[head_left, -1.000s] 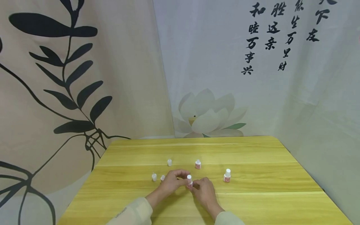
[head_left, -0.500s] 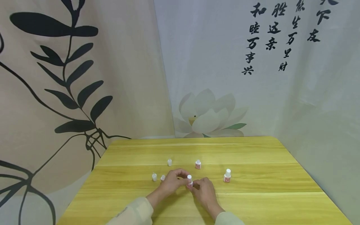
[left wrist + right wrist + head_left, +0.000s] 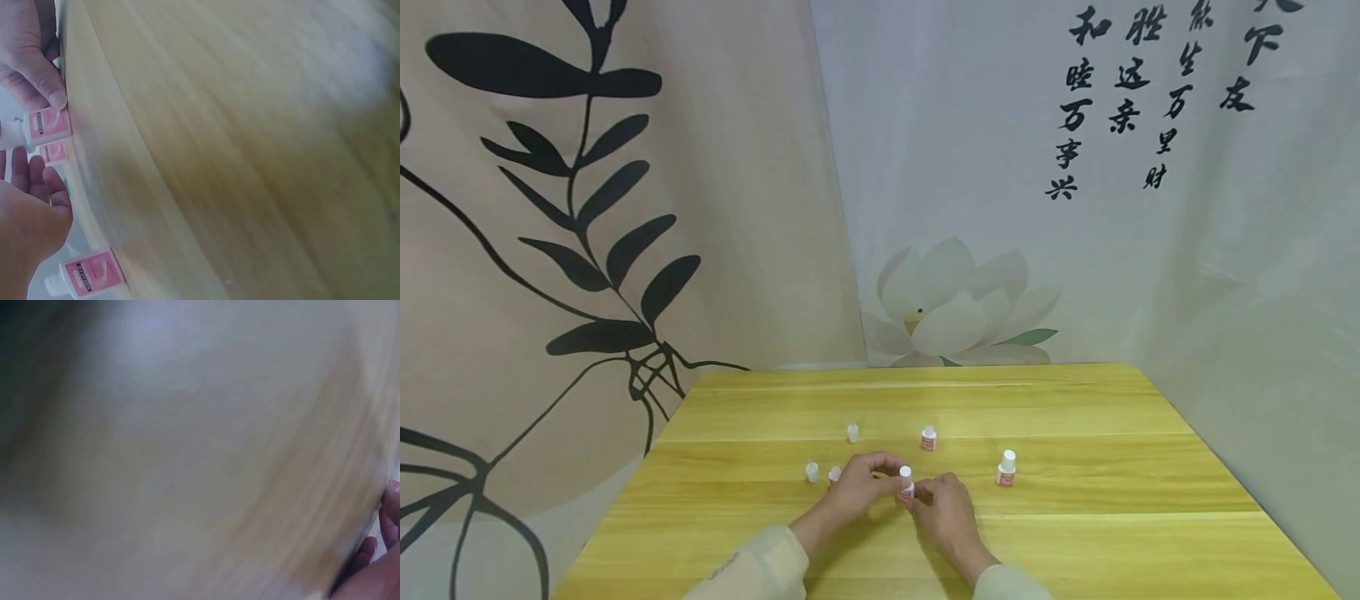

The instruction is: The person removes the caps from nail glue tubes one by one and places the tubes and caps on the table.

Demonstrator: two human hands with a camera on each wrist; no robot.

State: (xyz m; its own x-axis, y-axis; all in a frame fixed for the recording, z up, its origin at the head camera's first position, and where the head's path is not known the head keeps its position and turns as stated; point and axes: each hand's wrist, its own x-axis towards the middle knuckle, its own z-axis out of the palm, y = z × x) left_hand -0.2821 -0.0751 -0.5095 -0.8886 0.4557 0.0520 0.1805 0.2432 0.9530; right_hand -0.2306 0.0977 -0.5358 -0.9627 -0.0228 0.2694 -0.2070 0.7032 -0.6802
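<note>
A small bottle [image 3: 906,492] with a pink-red label and a white top stands upright between both hands. My left hand [image 3: 859,490] grips it from the left, thumb against its body. From the right, my right hand [image 3: 947,515] has curled fingers at its lower part. The same small bottle [image 3: 50,125] appears at the left edge of the left wrist view, a thumb at its base. Only fingers [image 3: 374,550] and part of a hand show at the right wrist view's edge; the bottle cannot be made out there.
Two similar bottles stand on the wooden table [image 3: 1075,550]: one behind [image 3: 928,439], one to the right [image 3: 1006,469]. Small whitish cap-like pieces lie to the left: one farther back [image 3: 852,433], one nearer [image 3: 812,472], one beside the left hand [image 3: 834,474]. A printed curtain [image 3: 760,208] hangs behind.
</note>
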